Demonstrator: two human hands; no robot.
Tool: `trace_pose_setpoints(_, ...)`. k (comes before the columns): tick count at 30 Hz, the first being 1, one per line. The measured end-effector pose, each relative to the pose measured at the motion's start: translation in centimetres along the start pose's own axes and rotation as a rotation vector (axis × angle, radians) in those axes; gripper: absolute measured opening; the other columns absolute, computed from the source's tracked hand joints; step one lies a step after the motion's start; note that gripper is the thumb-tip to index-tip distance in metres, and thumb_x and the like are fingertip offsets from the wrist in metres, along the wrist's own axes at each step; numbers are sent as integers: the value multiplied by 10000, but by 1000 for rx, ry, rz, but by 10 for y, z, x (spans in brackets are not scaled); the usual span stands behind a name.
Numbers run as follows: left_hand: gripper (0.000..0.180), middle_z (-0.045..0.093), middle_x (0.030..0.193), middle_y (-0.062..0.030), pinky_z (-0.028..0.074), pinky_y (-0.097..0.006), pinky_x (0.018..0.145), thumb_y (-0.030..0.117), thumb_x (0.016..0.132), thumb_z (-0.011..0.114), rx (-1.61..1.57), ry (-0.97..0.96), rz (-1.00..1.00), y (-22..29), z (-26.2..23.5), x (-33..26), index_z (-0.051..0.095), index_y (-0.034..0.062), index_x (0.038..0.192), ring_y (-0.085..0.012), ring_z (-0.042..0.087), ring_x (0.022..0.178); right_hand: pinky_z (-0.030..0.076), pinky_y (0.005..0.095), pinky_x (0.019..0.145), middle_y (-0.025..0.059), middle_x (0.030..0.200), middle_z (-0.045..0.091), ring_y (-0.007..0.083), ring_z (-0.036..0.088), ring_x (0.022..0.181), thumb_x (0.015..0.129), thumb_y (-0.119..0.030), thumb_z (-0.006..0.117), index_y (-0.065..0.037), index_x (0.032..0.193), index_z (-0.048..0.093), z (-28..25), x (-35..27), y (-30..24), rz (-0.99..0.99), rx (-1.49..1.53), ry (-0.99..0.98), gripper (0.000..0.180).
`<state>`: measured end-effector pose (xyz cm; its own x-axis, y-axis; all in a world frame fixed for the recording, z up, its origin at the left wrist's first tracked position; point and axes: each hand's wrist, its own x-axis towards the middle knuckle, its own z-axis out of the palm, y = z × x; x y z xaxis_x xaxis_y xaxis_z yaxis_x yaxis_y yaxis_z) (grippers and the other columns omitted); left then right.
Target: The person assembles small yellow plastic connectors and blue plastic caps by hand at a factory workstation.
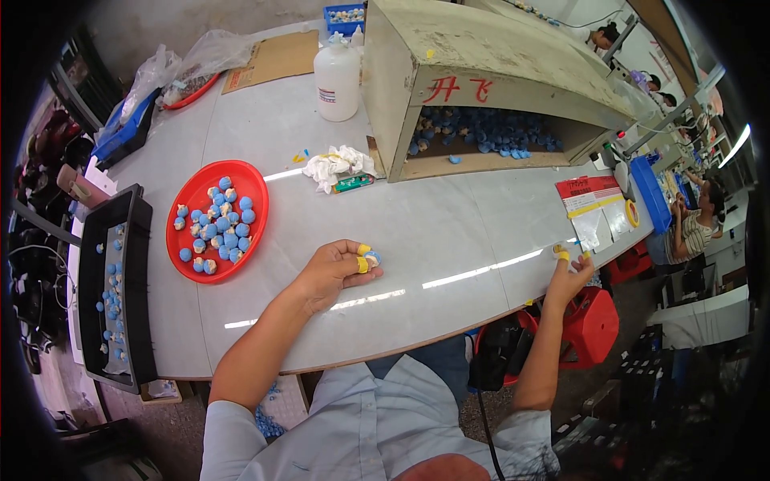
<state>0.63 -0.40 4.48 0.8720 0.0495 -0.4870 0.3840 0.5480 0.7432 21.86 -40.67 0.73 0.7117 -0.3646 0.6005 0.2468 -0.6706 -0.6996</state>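
From the head view, we see our left hand (335,271) resting on the white counter (449,232), fingers closed around a small blue and cream piece (371,258), with yellow finger covers on the tips. Just to its left sits a red plate (255,180) heaped with more blue pieces (218,228). Our right hand (569,272) is raised at the counter's right edge, fingers loosely curled; we cannot tell whether it holds anything. A wooden box (481,56) of blue pieces stands behind.
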Motion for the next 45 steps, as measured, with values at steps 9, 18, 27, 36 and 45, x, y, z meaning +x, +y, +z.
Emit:
trace_pose_setpoints(9, 289, 648, 1052, -98, 575, -276, 813, 40, 888, 656, 2, -24, 8, 2, 1, -4, 554, -1, 1155, -233, 682, 966, 479, 295, 668, 98, 902, 605, 218, 597, 757, 811, 55, 616, -22, 1016, 599, 101, -29, -150, -513, 316, -546, 219)
trace_pose_setpoints(18, 321, 645, 1071, -106, 575, -294, 804, 36, 874, 672, -51, 27, 47, -3, -1, 0, 529, 11, 1160, -236, 682, 965, 506, 338, 681, 102, 964, 640, 257, 627, 770, 815, 5, 619, -33, 1058, 606, 189, -25, -155, -451, 72, -637, 246)
trace_pose_setpoints(27, 297, 650, 1069, -111, 555, -288, 854, 31, 894, 657, -189, 68, 220, -15, -2, 9, 510, 19, 1152, -195, 666, 982, 448, 223, 606, 30, 877, 596, 79, 550, 681, 924, -37, 559, 5, 1130, 575, 81, -114, -234, 590, 957, -1633, 211)
trace_pose_setpoints(36, 321, 645, 1065, -101, 535, -308, 894, 57, 880, 693, -154, 61, 237, -18, -3, 9, 509, 21, 1140, -186, 659, 980, 456, 217, 579, 28, 825, 607, 71, 554, 635, 948, -68, 536, 3, 1108, 576, 86, -131, -223, 644, 910, -1575, 179)
trace_pose_setpoints(45, 316, 643, 1066, -111, 536, -298, 893, 54, 877, 694, -168, 84, 272, -20, -3, 8, 507, 13, 1128, -180, 656, 980, 444, 207, 564, 23, 801, 610, 70, 558, 631, 946, -74, 537, -14, 1078, 593, 85, -135, -223, 781, 1031, -1608, 155)
